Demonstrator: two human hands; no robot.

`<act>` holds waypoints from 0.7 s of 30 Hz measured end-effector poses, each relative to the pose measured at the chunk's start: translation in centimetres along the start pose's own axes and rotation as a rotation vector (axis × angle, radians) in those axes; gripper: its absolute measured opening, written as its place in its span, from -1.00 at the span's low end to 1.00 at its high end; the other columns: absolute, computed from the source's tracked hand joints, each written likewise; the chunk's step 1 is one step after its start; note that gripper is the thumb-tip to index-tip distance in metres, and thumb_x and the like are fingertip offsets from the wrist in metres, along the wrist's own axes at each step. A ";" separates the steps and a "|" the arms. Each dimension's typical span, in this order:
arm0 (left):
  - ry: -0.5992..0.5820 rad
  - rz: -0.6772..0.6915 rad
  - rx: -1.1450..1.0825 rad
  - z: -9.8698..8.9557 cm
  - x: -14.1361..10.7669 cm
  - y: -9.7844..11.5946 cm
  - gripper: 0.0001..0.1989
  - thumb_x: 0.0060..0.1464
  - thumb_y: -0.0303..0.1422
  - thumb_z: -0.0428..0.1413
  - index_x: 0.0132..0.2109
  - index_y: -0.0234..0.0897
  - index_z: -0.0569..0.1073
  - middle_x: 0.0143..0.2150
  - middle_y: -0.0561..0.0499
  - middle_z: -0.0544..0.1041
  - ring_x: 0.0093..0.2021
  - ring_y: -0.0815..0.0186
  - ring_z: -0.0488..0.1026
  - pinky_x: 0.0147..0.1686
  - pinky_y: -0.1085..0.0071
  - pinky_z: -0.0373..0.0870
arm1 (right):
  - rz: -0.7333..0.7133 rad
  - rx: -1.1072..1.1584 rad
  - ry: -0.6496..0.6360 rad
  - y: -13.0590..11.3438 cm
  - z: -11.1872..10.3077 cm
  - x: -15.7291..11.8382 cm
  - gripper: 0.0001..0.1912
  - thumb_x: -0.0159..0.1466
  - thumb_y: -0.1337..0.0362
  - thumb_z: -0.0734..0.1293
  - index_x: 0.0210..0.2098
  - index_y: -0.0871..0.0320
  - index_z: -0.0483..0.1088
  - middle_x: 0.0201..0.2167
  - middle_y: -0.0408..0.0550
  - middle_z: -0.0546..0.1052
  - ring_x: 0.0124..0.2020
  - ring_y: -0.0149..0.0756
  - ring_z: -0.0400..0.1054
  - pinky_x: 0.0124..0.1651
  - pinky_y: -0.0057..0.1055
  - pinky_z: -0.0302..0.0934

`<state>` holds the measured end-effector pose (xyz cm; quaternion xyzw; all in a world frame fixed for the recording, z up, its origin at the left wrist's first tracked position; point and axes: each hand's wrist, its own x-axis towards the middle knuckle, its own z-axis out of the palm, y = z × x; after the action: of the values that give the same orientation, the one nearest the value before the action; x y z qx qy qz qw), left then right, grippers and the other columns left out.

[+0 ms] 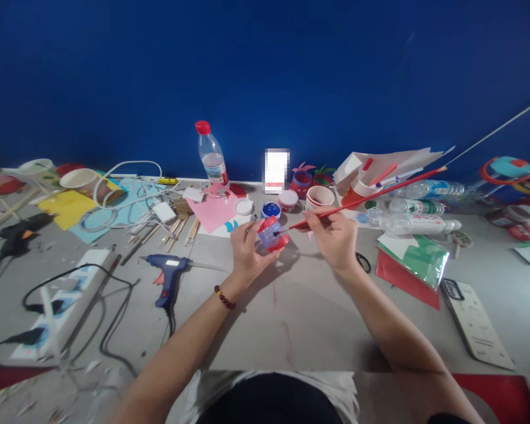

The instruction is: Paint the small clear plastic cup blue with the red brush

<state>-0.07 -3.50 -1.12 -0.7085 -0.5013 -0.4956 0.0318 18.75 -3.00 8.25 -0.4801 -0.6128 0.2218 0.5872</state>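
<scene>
My left hand (251, 252) is closed around a small cup-shaped piece (270, 234), red with a blue-violet painted band, held above the table. In my right hand (335, 238) is a long red paintbrush (357, 200), gripped near its bristle end, its tip touching the painted band. Just behind stands an open jar of blue paint (271, 209). A pale-lidded jar (287, 200) sits beside it, and a paper cup (320, 198) is behind my right hand. The inside of the held piece is partly hidden by my fingers.
A blue glue gun (168, 274) and a power strip (66, 306) with cables lie left. A red-capped bottle (212, 156) stands at the back. Plastic bottles (415, 222), green sheets (417, 259) and a phone (477, 321) are on the right.
</scene>
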 end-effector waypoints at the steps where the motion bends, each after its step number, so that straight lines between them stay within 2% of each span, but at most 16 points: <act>1: 0.011 0.000 -0.005 0.0 0.0 0.0 -0.29 -0.10 -0.11 0.36 0.17 -0.17 0.32 0.00 -0.12 0.41 0.01 0.08 0.40 0.05 0.12 0.35 | -0.019 -0.018 -0.003 -0.1 0.1 0.0 -0.79 0.23 0.15 0.41 -0.44 0.13 0.43 -0.51 -0.13 0.59 -0.54 -0.28 0.55 -0.42 -0.39 0.50; 4: 0.047 -0.006 -0.022 -0.1 0.1 0.0 -0.31 -0.09 -0.07 0.34 0.15 -0.17 0.34 -0.06 -0.09 0.42 -0.06 0.12 0.41 -0.01 0.13 0.38 | -0.051 -0.045 0.003 -0.1 0.3 0.1 -0.81 0.24 0.18 0.40 -0.44 0.12 0.43 -0.53 -0.13 0.60 -0.52 -0.27 0.56 -0.41 -0.41 0.49; 9: 0.081 -0.001 -0.038 0.0 0.1 0.0 -0.32 -0.06 -0.02 0.32 0.16 -0.16 0.33 -0.10 -0.09 0.40 -0.09 0.11 0.41 -0.07 0.10 0.42 | 0.010 0.005 0.028 0.7 0.2 0.6 -0.82 0.22 0.18 0.42 -0.43 0.12 0.42 -0.53 -0.16 0.58 -0.54 -0.26 0.56 -0.46 -0.40 0.50; 16: 0.087 0.010 -0.037 0.1 0.3 0.1 -0.30 -0.07 -0.07 0.33 0.18 -0.17 0.32 -0.05 -0.09 0.40 -0.05 0.11 0.41 -0.03 0.10 0.40 | 0.040 0.056 0.064 1.5 -0.6 1.2 -0.81 0.19 0.15 0.45 -0.41 0.12 0.43 -0.56 -0.17 0.56 -0.54 -0.25 0.55 -0.46 -0.36 0.53; 21: 0.059 0.020 -0.062 0.0 0.3 0.1 -0.29 -0.09 -0.14 0.36 0.19 -0.16 0.34 -0.03 -0.10 0.39 -0.02 0.11 0.39 0.02 0.11 0.36 | 0.085 0.117 0.006 1.0 -0.4 0.6 -0.80 0.23 0.13 0.43 -0.38 0.12 0.43 -0.52 -0.15 0.58 -0.55 -0.27 0.55 -0.43 -0.35 0.54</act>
<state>0.05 -3.35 -0.84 -0.6993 -0.4773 -0.5312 0.0295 19.52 -2.15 7.85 -0.4712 -0.5761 0.2807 0.6061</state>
